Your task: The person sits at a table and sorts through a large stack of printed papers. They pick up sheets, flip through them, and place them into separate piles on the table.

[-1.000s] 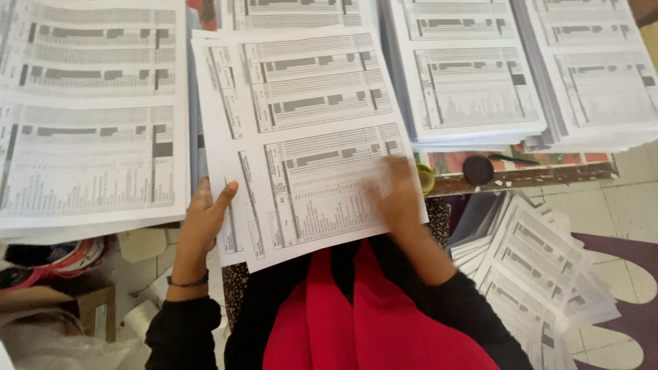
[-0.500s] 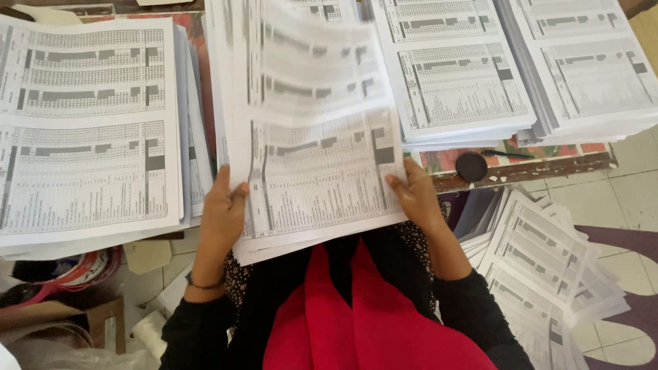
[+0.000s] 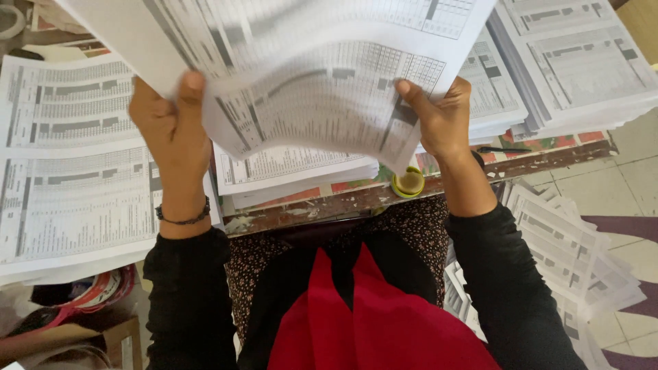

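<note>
— since a second ago the printed sheet (image 3: 322, 89) has come up off the surface (image 3: 356, 200); it was lying flat before, and it's raised toward the camera now, slightly blurred.

— who's got it?

— both hands. left hand (image 3: 171, 127) pinches its left edge, thumb on the front, fingers hidden behind. right hand (image 3: 442, 116) grips the lower right edge the same way, thumb on top.

— and below it?

— a stack of printed sheets (image 3: 288, 168) lies on the surface under the raised one. a bigger pile of printed pages (image 3: 68, 171) sits to the left, another pile (image 3: 582, 62) at upper right. a small yellow-green round container (image 3: 409, 183) sits near the right wrist, at the surface's edge. loose fanned sheets (image 3: 569, 253) lie lower right, above the floor tiles.
</note>
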